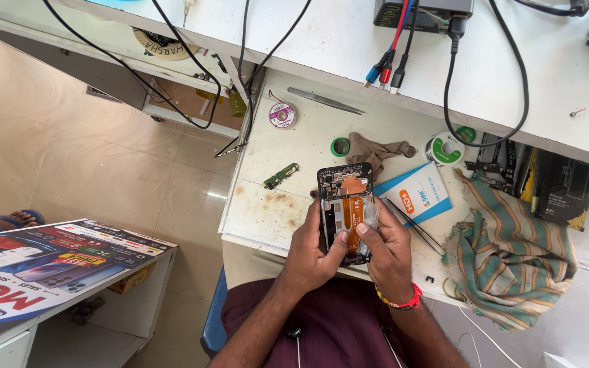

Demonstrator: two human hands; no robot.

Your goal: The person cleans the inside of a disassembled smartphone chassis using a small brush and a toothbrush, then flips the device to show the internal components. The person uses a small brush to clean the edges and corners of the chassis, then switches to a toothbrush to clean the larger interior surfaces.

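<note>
Fingers of the left hand (311,249) clasp the left edge of the opened black smartphone with orange flex cable (346,208), its long axis running away from the body above the stained white worktop (267,211); the right hand (386,249) grips the right edge, thumb pressing the cable.

An opened phone (346,211) is being held over the near edge of the workbench (267,211), with the left hand (311,255) set at its left side and the right hand (386,252) at its right. A small circuit board (281,176) is lying on the bench to the left of the phone. Behind it, a wire spool (282,115) and tweezers (325,101) are resting (the tweezers further right). A crumpled rag (376,151) is sitting just behind the phone, and a flat packet (417,194) to its right. What may be a second pair of tweezers (414,225) is lying beside the right hand. A folded cloth (512,252) is draped at the far right, and cables (393,65) are hanging from the shelf (349,41) behind.
</note>
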